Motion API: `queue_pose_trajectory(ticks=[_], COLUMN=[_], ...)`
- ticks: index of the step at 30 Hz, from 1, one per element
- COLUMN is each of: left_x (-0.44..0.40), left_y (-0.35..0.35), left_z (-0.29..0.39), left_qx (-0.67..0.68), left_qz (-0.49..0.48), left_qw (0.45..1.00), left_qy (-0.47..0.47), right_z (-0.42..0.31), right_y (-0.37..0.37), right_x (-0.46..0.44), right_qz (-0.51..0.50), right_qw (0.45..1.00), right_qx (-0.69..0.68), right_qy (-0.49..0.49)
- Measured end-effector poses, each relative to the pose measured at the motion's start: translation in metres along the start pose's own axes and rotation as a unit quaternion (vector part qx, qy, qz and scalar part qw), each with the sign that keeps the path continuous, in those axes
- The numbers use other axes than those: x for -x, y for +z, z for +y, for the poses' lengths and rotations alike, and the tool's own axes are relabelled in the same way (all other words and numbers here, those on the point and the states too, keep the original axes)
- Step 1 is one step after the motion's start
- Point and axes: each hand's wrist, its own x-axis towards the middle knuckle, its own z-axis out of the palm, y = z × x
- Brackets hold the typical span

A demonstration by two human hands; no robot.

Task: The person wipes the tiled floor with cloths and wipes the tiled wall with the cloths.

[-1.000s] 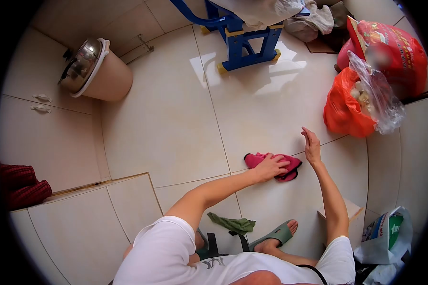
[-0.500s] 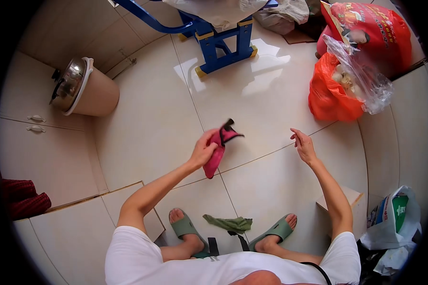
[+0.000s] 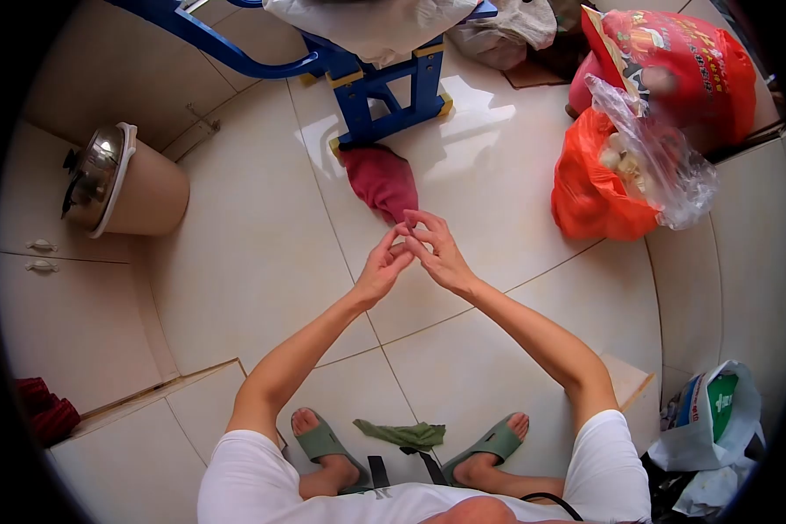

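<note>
A pink cloth (image 3: 382, 182) with a dark edge stretches from my fingertips toward the foot of the blue stand. Its near corner is pinched between the fingers of my left hand (image 3: 384, 269) and my right hand (image 3: 437, 253), which meet close together. The fingertips partly hide that corner. Between my feet a green cloth (image 3: 402, 434) lies crumpled on the tiled floor (image 3: 489, 349).
A blue stand (image 3: 389, 96) with yellow feet is at the top. Red bags (image 3: 598, 188) sit at the upper right, a beige bucket (image 3: 148, 188) with a metal lid at the left, a white bag (image 3: 707, 428) at the lower right.
The pink cloth has left the floor, moved up and left, and now hangs spread out. My right hand has come left to meet my left hand at its corner.
</note>
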Motion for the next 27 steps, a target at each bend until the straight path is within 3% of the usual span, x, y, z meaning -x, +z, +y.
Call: queue_pose_trajectory(ticks=[3,6,9,10,12,15,18,19,23,27], left_x=[-0.013,-0.020,-0.029,-0.036,-0.053,-0.068,-0.084,-0.087,-0.090,-0.091], left_y=[-0.041,-0.064,-0.083,-0.085,-0.080,-0.066,-0.042,-0.035,-0.029,-0.026], left_z=[-0.004,-0.006,-0.018,-0.024,-0.042,-0.056,-0.057,-0.057,-0.051,-0.050], left_qx=[-0.071,-0.158,-0.155,-0.136,-0.262,-0.450,-0.596,-0.636,-0.637,-0.649], left_qz=[0.000,0.113,0.290,0.348,0.355,0.336,0.319,0.317,0.317,0.321], left_qw=[0.997,0.980,0.932,0.905,0.873,0.802,0.719,0.689,0.695,0.684], left_qy=[-0.025,0.033,0.152,0.202,0.207,0.203,0.163,0.142,0.106,0.086], right_z=[0.015,0.040,0.059,0.063,0.079,0.100,0.104,0.114,0.153,0.171], right_y=[0.018,0.046,0.050,0.053,0.051,0.036,-0.034,-0.056,-0.132,-0.153], right_x=[-0.027,-0.051,-0.095,-0.106,-0.127,-0.139,-0.142,-0.141,-0.168,-0.232], right_qz=[-0.081,-0.004,0.060,0.008,-0.096,-0.119,-0.092,-0.023,0.097,0.019], right_qw=[0.990,0.990,0.987,0.967,0.884,0.874,0.874,0.866,0.857,0.897], right_qx=[-0.090,-0.114,0.109,0.204,0.388,0.393,0.438,0.466,0.502,0.426], right_qy=[0.073,0.088,-0.100,-0.153,-0.243,-0.261,-0.191,-0.177,-0.067,-0.121])
